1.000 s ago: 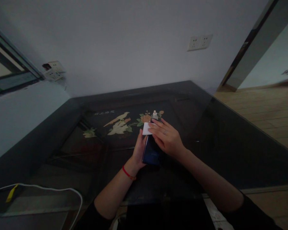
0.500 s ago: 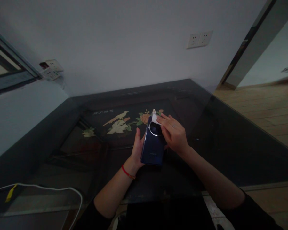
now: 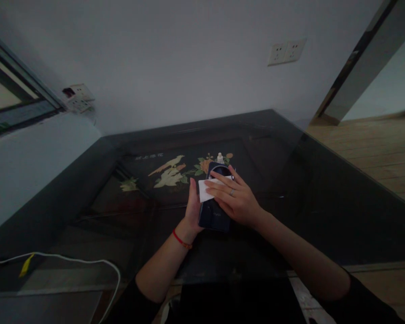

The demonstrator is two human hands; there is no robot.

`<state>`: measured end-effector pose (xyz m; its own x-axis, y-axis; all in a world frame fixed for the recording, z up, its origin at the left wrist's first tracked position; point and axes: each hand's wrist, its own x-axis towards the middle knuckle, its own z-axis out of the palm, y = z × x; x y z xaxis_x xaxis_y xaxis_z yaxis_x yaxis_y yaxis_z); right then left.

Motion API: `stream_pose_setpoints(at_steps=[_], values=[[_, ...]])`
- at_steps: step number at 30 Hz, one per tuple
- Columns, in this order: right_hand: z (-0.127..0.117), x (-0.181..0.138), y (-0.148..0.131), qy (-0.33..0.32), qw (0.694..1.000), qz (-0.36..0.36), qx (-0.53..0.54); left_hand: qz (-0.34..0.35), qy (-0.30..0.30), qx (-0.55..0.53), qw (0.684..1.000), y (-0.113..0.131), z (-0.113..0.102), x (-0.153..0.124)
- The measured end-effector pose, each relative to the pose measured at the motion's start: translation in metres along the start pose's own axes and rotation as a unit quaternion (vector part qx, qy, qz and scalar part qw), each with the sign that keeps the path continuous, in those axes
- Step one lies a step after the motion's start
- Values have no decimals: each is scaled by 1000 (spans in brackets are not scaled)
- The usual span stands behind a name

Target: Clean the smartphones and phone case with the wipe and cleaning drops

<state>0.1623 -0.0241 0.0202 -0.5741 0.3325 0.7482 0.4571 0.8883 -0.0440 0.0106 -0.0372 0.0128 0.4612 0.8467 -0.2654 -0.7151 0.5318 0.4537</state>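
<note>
A dark blue phone (image 3: 213, 216) is held back side up over the table, its round camera ring at the far end. My left hand (image 3: 193, 212) grips the phone along its left edge. My right hand (image 3: 234, 201) lies across the phone's back, fingers pressing a small white wipe (image 3: 205, 191) onto it just below the camera ring. A small white-capped bottle (image 3: 219, 158) stands on the table just beyond the phone.
The dark glass-topped table (image 3: 307, 189) shows an inlaid bird and flower picture (image 3: 170, 171). A white cable (image 3: 87, 263) with a yellow tag lies at the near left. Wall sockets (image 3: 286, 51) are behind. Wooden floor (image 3: 367, 148) lies to the right.
My right hand slid the white wipe from the phone's top right by the camera ring back toward the left and nearer, across the phone's back. The camera view shifted slightly.
</note>
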Motion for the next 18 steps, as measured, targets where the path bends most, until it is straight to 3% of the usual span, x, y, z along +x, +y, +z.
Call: stream_pose_setpoints(at_steps=[8, 18], values=[[-5, -8, 2, 23, 996, -81, 23, 27, -54, 37, 998, 14, 5, -6], [9, 4, -17, 35, 999, 26, -29, 31, -4, 14, 999, -3, -3, -3]])
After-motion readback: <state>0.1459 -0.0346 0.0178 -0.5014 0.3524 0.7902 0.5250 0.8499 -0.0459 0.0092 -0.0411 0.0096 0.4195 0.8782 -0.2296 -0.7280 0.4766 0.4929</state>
